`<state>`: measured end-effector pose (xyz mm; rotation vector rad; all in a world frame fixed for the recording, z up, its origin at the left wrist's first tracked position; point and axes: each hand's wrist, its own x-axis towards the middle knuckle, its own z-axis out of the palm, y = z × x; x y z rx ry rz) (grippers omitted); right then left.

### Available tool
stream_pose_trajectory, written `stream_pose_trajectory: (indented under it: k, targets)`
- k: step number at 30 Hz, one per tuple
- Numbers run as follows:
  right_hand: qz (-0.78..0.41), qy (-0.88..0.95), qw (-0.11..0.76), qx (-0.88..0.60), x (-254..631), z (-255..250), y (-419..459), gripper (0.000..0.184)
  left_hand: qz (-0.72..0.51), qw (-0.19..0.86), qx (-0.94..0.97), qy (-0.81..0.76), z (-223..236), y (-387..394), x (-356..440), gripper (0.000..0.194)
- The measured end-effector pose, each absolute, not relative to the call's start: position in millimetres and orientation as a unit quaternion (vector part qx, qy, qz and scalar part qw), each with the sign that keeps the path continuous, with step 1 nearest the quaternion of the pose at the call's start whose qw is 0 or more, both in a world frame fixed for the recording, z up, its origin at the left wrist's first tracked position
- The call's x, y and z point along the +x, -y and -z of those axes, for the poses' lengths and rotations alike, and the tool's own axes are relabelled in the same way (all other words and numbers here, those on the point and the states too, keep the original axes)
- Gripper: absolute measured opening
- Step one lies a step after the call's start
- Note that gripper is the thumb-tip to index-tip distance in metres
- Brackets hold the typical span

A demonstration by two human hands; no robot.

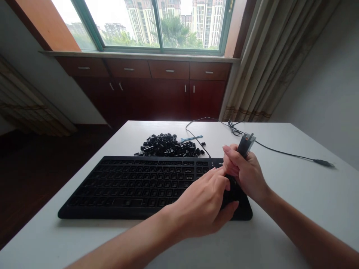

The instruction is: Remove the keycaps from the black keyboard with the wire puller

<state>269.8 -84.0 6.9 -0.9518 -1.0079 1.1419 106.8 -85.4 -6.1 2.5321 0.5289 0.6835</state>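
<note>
A black keyboard with its keycaps off lies on the table, bare key sockets showing. My right hand is closed round a dark grey handled tool over the keyboard's right end. The tool's notched end points up, and its lower end is hidden behind my hands. My left hand rests over the right part of the keyboard, its fingers reaching to my right hand and its thumb apart. Behind the keyboard sits a heap of loose black keycaps.
A blue slim tool lies beside the heap. The keyboard's thin cable loops to a tied bundle and ends in a plug on the right. The white table has its far edge before red cabinets.
</note>
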Motion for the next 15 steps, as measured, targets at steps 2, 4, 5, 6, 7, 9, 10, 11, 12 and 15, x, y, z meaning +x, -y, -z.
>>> stream_pose_trajectory:
  k: [2, 4, 5, 6, 7, 9, 10, 11, 12, 15]
  targets:
    - [-0.483, 0.436, 0.634, -0.419, 268.5, -7.1, 84.6, 0.049, -0.283, 0.258, 0.894, -0.232, 13.4, 87.7, 109.9, 0.032]
    - [-0.461, 0.428, 0.652, -0.423, 265.9, -5.8, 85.7, 0.049, -0.299, 0.268, 0.88, -0.252, 18.7, 87.5, 113.5, 0.049]
    - [-0.452, 0.425, 0.658, -0.426, 264.6, -4.9, 86.3, 0.049, -0.301, 0.268, 0.879, -0.253, 20.1, 86.5, 115.7, 0.06]
    - [-0.445, 0.424, 0.662, -0.429, 263.6, -3.8, 86.8, 0.049, -0.298, 0.266, 0.881, -0.255, 20.5, 85.0, 118.3, 0.069]
    - [-0.439, 0.425, 0.665, -0.43, 263.0, -2.8, 87.2, 0.049, -0.292, 0.261, 0.884, -0.256, 20.1, 83.3, 121.3, 0.077]
    - [-0.428, 0.43, 0.665, -0.435, 263.0, -1.1, 87.8, 0.049, -0.278, 0.25, 0.89, -0.262, 17.8, 80.1, 128.4, 0.085]
    - [-0.421, 0.433, 0.663, -0.442, 263.5, -0.5, 88.1, 0.049, -0.273, 0.243, 0.893, -0.263, 16.4, 78.9, 132.4, 0.085]
    - [-0.412, 0.434, 0.662, -0.451, 264.2, -0.1, 88.4, 0.05, -0.272, 0.237, 0.895, -0.261, 15.3, 78.0, 136.5, 0.083]
    - [-0.402, 0.432, 0.663, -0.461, 264.9, 0.1, 88.7, 0.05, -0.272, 0.231, 0.898, -0.258, 14.6, 77.5, 140.4, 0.081]
    - [-0.381, 0.411, 0.676, -0.478, 265.6, 0.4, 89.2, 0.05, -0.285, 0.217, 0.899, -0.25, 16.3, 77.0, 149.9, 0.078]
